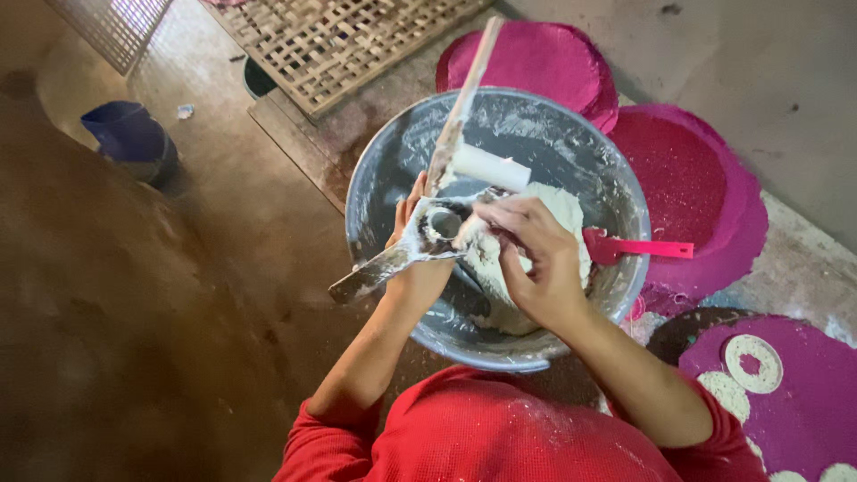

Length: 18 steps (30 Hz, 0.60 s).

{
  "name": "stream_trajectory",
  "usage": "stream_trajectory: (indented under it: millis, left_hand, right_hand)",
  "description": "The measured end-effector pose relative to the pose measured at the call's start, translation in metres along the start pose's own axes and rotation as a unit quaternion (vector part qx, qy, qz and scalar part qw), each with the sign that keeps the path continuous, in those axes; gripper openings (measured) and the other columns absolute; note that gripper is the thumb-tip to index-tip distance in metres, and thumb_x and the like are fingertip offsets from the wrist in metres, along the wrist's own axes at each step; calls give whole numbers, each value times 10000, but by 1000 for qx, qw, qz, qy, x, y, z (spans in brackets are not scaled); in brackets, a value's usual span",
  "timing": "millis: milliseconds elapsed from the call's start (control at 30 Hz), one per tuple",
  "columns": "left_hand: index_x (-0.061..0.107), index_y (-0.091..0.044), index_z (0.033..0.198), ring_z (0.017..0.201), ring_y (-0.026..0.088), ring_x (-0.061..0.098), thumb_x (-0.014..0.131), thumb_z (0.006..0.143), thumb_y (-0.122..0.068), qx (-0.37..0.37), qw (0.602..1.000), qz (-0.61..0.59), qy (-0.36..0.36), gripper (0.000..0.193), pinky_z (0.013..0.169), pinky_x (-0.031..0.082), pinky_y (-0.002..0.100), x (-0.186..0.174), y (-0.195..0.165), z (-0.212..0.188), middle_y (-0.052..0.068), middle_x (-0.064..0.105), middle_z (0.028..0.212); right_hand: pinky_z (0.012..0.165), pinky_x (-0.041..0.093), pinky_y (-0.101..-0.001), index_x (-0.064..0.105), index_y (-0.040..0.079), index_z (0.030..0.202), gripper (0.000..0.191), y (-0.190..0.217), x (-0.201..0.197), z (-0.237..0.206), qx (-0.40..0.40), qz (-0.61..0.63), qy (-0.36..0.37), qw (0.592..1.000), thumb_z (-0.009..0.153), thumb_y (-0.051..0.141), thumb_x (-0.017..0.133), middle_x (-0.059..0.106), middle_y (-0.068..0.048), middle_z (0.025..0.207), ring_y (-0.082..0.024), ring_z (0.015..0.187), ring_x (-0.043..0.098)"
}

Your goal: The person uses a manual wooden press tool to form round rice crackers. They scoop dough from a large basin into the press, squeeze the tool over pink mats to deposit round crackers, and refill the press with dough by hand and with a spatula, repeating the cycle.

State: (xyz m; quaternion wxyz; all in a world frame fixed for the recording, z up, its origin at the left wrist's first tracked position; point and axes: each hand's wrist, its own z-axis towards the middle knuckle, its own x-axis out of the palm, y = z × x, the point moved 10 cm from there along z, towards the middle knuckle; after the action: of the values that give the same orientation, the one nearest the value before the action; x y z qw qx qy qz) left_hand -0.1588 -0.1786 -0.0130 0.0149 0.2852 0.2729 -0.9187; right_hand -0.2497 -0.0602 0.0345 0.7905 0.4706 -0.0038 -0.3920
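Left hand (418, 239): grips dough-caked press (439, 228) above basin (375, 178), so drips land inside.
Right hand (534, 254): fingers curled, packing dough (558, 210) into the press.

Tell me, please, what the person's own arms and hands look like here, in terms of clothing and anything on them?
Both arms come out of short red sleeves, bare below them. No gloves, rings or watch show. The left hand is smeared with white dough; the right hand looks cleaner. White flour dusts the red shirt.
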Motion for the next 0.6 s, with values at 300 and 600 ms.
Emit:
stream_trajectory:
  millis: [300,600]
  left_hand:
    - [521,14,1456,1200,216,628,770,871,8,-121,965,-231,36,636,1004,556,385,16,54,-34,146,609,1357]
    - [538,-46,1323,855,108,608,686,813,32,-269,751,-591,119,536,731,514,269,62,112,-82,10,634,988]
  right_hand:
    - [863,564,-414,652,105,1307,516,-48,-36,-10,10,-159,101,982,834,-81,568,614,-180,1292,-376,1154,668]
    - [823,584,-499,571,14,1252,302,-266,-6,-94,228,-460,379,770,980,135,522,685,-228,1096,-399,976,709]
